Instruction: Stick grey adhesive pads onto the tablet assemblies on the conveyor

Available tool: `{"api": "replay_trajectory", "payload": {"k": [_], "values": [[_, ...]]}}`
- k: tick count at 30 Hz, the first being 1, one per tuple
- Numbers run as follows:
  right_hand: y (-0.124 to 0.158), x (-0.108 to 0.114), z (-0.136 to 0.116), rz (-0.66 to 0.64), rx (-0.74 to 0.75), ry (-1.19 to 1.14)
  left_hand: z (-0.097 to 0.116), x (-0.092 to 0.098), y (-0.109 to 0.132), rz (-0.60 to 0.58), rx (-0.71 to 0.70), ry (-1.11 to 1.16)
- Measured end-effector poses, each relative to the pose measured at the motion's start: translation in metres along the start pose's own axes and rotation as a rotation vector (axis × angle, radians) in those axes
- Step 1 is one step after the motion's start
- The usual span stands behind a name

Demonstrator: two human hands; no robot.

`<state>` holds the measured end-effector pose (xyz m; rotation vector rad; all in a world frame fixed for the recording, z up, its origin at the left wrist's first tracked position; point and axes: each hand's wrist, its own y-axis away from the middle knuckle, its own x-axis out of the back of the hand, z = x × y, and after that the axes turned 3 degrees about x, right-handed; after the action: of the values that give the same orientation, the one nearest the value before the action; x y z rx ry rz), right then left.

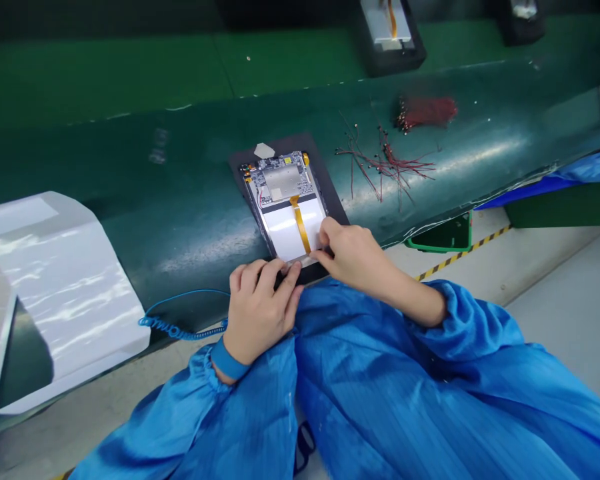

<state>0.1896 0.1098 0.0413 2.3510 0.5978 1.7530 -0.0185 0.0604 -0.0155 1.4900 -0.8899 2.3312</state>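
Left hand, right hand on open tablet, labels unreadable

Red wire bundle and loose strands on the green bench mat, coiled blue cord, white sheet

Electronics factory | green bench mat | blue antistatic smock | coiled grounding cord

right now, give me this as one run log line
left hand: lower edge of open tablet | right hand: beside orange flex cable | under: black mat
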Motion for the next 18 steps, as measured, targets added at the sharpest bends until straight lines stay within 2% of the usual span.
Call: {"api": "replay_trajectory", "payload": {"k": [5,11,13,16,18], "values": [[0.003,0.002,0.025,-0.021,0.052,-0.161,0.008,-0.011,-0.022,-0.028,-0.050,-0.022],[0.003,-0.003,0.039,0.000,0.100,-0.243,-0.015,0.006,0.012,-0.058,-0.010,-0.061],[0.009,0.000,0.047,0.038,0.114,-0.276,-0.009,0.008,0.012,-0.057,0.013,-0.081],[0.026,0.005,0.061,0.132,0.127,-0.256,0.010,0.001,-0.005,-0.052,-0.028,-0.070],[0.037,0.004,0.067,0.133,0.140,-0.222,0.018,-0.004,-0.014,-0.049,-0.020,-0.042]]}}
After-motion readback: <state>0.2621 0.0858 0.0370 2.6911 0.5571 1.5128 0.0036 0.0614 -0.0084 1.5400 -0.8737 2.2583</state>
